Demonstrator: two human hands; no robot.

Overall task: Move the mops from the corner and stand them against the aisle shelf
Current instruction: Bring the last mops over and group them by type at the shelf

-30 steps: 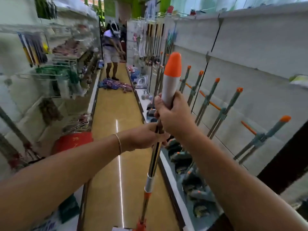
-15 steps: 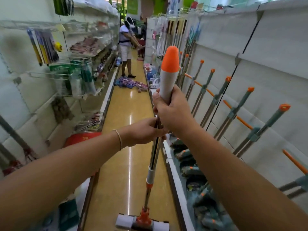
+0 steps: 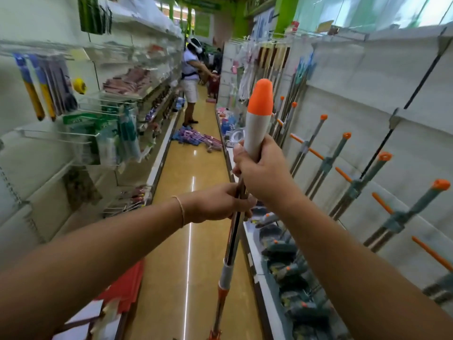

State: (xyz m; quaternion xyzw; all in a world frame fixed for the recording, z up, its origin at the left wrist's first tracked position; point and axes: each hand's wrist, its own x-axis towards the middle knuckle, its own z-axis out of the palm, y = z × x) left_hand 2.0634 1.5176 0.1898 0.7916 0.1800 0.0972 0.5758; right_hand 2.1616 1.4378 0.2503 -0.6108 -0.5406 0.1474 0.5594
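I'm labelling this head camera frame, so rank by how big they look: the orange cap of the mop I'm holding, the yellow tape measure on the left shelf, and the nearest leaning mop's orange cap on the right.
1. Held mop's orange cap, clearly largest, though nearest the camera.
2. Yellow tape measure and nearest leaning mop's cap: too alike to rank.

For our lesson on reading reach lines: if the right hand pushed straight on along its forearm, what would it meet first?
Probably nothing close: the right hand, gripping the mop, points down the open aisle; the white bin on the right shelf looks nearest, though depth is unclear.
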